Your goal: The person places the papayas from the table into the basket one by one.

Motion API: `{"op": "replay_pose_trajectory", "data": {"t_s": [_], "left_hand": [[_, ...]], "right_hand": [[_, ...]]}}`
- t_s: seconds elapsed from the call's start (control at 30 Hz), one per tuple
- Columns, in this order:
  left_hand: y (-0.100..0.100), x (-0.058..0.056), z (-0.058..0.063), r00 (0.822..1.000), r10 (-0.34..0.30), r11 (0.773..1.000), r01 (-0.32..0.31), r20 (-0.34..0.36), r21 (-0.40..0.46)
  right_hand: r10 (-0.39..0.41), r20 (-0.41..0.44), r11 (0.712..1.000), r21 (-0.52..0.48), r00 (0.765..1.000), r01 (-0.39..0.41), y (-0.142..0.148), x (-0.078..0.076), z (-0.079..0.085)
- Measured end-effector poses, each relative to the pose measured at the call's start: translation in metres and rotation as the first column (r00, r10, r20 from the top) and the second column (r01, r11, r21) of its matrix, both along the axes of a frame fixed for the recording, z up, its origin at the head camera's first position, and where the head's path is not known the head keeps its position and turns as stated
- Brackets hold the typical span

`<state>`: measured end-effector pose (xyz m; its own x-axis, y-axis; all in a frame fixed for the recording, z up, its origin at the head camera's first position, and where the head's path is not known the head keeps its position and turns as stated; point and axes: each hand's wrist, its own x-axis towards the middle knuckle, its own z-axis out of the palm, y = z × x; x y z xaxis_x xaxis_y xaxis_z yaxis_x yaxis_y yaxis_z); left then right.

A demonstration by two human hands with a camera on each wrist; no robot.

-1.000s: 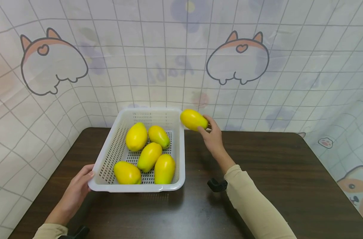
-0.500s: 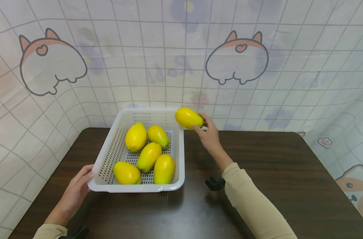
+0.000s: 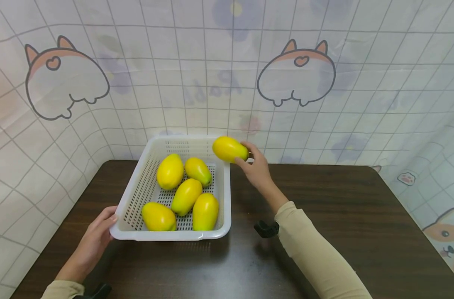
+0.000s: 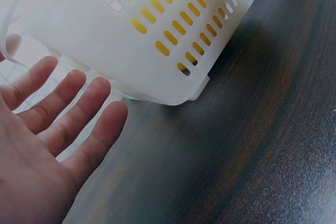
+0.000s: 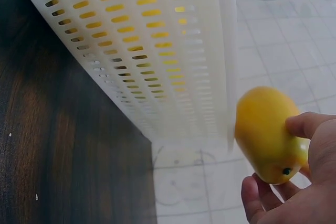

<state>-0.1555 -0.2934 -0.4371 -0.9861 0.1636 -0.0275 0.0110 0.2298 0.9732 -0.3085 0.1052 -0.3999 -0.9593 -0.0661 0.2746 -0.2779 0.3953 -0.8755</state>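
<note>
My right hand (image 3: 257,169) holds a yellow mango (image 3: 230,149) by its greenish end, between thumb and fingers. The mango overlaps the far right corner of a white plastic basket (image 3: 227,207). In the right wrist view, the held mango (image 5: 268,132) shows a dark stem spot, close beside the basket's rim. My left hand (image 3: 94,236) grips the near left corner of the basket, thumb on the rim and fingers outside and below it. Several yellow mangoes (image 3: 187,196) lie apart or close together on the basket's slotted floor.
The basket stands on a dark brown wooden table (image 3: 324,207). Behind it hangs a white gridded curtain (image 3: 197,74) printed with cartoon animals. Beside each cuff is a black wrist mount (image 3: 267,229).
My right hand has moved left with the mango, from outside the basket's right rim to over its far right corner. The left hand and basket have stayed in place.
</note>
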Motion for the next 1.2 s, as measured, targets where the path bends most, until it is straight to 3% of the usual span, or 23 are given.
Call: {"op": "replay_pose_trajectory", "data": {"t_s": [0.97, 1.2], "left_hand": [[-0.001, 0.000, 0.000, 0.999, -0.015, 1.000, 0.015, -0.028, 0.004], [0.000, 0.000, -0.001, 0.999, -0.020, 1.000, 0.021, -0.035, 0.011]], "right_hand": [[0.021, -0.030, 0.995, 0.095, 0.999, -0.018, -0.016, -0.009, 0.009], [0.025, -0.038, 0.997, 0.078, 0.999, -0.022, -0.018, -0.010, 0.008]]}}
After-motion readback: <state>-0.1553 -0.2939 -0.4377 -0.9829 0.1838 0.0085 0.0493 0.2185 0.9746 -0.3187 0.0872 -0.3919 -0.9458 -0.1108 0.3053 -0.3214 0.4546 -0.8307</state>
